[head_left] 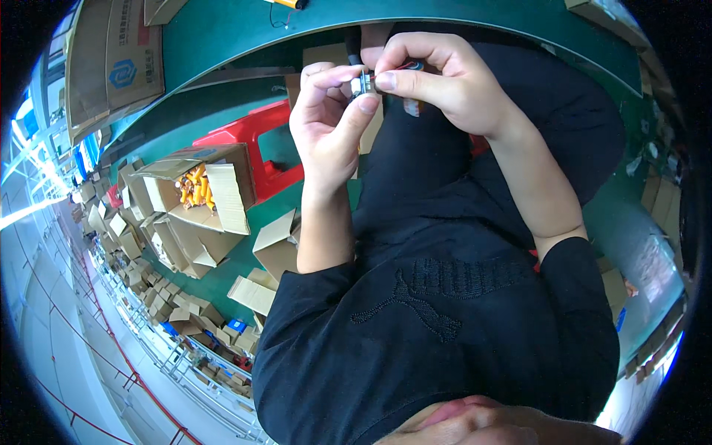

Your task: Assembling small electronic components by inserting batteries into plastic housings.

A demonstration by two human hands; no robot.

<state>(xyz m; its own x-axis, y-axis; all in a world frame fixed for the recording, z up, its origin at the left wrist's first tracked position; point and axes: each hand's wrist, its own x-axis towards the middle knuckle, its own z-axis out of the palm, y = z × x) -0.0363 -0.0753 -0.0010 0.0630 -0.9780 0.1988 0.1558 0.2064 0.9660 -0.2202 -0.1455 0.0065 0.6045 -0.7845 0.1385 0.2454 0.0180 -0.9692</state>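
Note:
Above my lap, my left hand [326, 130] pinches a small circuit board [366, 84] with a pale, metallic-looking part between its thumb and index finger. My right hand [454, 87] meets it from the right, thumb and index finger pressed together at the board's edge. Thin coloured wires [410, 66] show within the curl of the right fingers. What sits right between those fingertips is hidden. Below the right hand hangs a small pale and orange-brown piece [412, 107], too small to name.
A green worktable [222, 33] curves across the top, with an orange cylindrical item [291, 3] on it. A large carton [115, 70] stands at the far left. Left of me are a red stool [259, 144] and an opened carton [237, 189] of orange pieces. Many more cartons line the floor.

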